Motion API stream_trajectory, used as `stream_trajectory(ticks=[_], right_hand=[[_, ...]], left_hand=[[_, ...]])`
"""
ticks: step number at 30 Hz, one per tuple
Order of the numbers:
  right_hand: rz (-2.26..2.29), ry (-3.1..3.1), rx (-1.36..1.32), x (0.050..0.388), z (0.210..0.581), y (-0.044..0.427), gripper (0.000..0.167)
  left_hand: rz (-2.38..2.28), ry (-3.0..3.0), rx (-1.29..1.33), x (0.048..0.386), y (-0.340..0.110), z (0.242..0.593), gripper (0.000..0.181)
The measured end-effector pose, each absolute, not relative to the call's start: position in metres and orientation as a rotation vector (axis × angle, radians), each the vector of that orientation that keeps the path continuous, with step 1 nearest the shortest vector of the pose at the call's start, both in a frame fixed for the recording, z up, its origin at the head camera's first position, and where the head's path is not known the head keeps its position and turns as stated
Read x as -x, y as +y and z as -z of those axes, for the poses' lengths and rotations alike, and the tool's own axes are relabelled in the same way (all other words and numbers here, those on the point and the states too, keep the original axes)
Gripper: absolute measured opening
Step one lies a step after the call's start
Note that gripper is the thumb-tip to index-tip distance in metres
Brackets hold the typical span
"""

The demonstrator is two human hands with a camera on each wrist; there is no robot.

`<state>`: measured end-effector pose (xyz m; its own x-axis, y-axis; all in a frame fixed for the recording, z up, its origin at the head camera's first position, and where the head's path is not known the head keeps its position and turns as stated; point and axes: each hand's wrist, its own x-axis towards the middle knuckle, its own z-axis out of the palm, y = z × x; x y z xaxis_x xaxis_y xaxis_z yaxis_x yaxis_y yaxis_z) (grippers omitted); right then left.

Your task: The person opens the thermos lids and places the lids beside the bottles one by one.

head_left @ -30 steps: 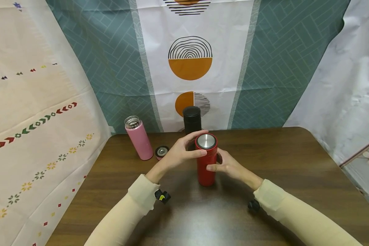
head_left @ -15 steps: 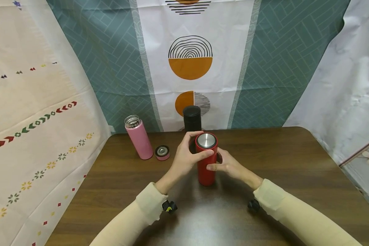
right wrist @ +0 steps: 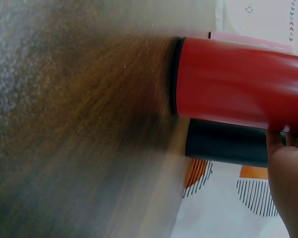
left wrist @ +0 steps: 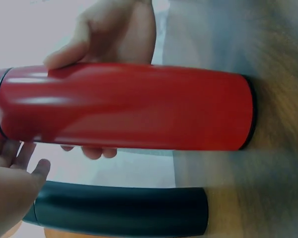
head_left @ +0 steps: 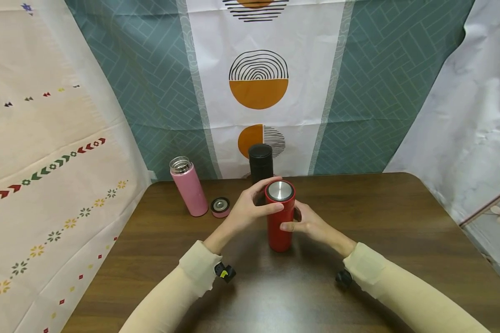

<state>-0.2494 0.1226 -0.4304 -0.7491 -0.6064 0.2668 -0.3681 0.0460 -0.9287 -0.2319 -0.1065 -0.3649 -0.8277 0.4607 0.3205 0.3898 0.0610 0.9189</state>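
A red thermos [head_left: 279,236] with a silver-topped lid [head_left: 280,190] stands upright on the wooden table. My left hand [head_left: 250,203] grips the lid from the left, thumb in front and fingers behind. Lower down, my right hand [head_left: 310,223] holds the body from the right, its thumb across the front. In the left wrist view the red thermos [left wrist: 129,106] lies across the picture, with a dark seam between body and lid. The right wrist view shows the base of the red thermos [right wrist: 233,82] on the table; most of the right hand [right wrist: 290,178] is cut off there.
Behind the red thermos stands a black thermos [head_left: 260,163], partly covered by the left hand. At the left back is an uncapped pink thermos [head_left: 190,192], with its pink lid [head_left: 220,207] upside down beside it. Patterned cloth [head_left: 258,41] hangs along the table's [head_left: 358,203] back edge.
My left hand swung forward and right around the lid, then turned back to the left. The right hand and the thermos body have stayed in place.
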Motion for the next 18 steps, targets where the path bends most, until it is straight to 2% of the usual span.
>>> stream_trajectory(ticks=[10, 18], right_hand=[[1.762, 2.140, 1.002, 0.250, 0.431, 0.123, 0.062], [1.764, 2.128, 1.002, 0.251, 0.431, 0.123, 0.058]], left_hand=[[-2.103, 2.289, -0.804, 0.223, -0.090, 0.376, 0.078], [-1.908, 2.223, -0.905, 0.227, -0.104, 0.364, 0.075]])
